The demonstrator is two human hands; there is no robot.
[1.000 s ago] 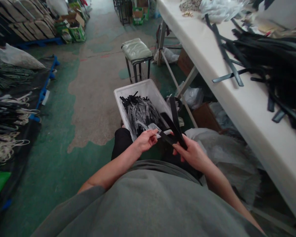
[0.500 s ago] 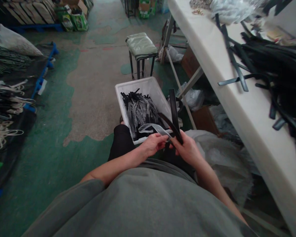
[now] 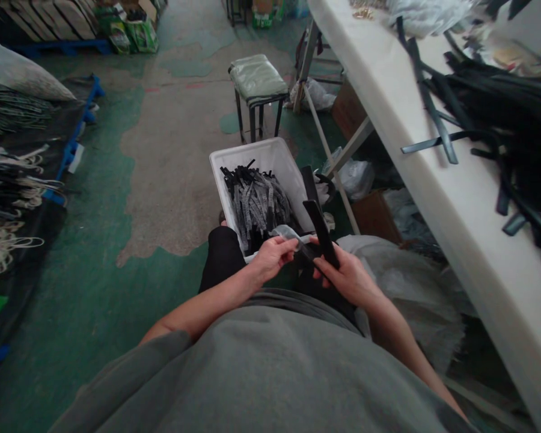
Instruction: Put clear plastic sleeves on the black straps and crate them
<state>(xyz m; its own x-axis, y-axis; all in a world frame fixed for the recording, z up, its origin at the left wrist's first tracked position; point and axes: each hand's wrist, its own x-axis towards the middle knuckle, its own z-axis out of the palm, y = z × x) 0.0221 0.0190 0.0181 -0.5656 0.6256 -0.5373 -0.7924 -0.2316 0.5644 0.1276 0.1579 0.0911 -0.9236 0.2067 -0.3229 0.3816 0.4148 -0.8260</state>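
Observation:
My right hand is closed around a flat black strap, whose two lengths stick up above the fingers. My left hand pinches a thin, pale translucent strip that runs toward the strap in my right hand. Whether the strip is peeling off the strap or only lies against it, I cannot tell. Just beyond both hands stands a white plastic bin, tilted in view, with a heap of grey and black strips in it.
On my right, a white table carries a pile of black straps. A padded stool stands behind the bin. A translucent plastic sack lies under the table. Bundled cords rest on a pallet at left.
My hands have drawn slightly apart. The pale strip's loop has shrunk from view over the bin, and the strap in my right hand has turned.

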